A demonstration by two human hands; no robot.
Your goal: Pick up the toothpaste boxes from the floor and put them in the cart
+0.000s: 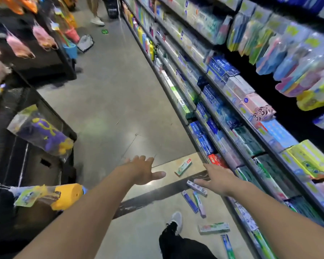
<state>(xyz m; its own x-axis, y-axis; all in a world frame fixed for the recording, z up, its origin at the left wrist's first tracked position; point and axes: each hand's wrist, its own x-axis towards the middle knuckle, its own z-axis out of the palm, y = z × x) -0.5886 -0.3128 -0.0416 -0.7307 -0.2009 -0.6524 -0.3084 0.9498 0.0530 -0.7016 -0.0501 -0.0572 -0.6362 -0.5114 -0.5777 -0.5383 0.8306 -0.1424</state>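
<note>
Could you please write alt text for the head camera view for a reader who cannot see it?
Both hands, left hand and right hand, reach out open and empty over a shop aisle floor where several toothpaste boxes lie scattered. Stocked shelves line the right side.

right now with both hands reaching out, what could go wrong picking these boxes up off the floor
1. Several toothpaste boxes lie scattered by the person's shoe; a step could crush one.
2. The right hand reaches close to the packed shelf and might knock more boxes down.
3. Both the right and the left hand are open and empty, and the blurred view could make the reach miss.
</note>
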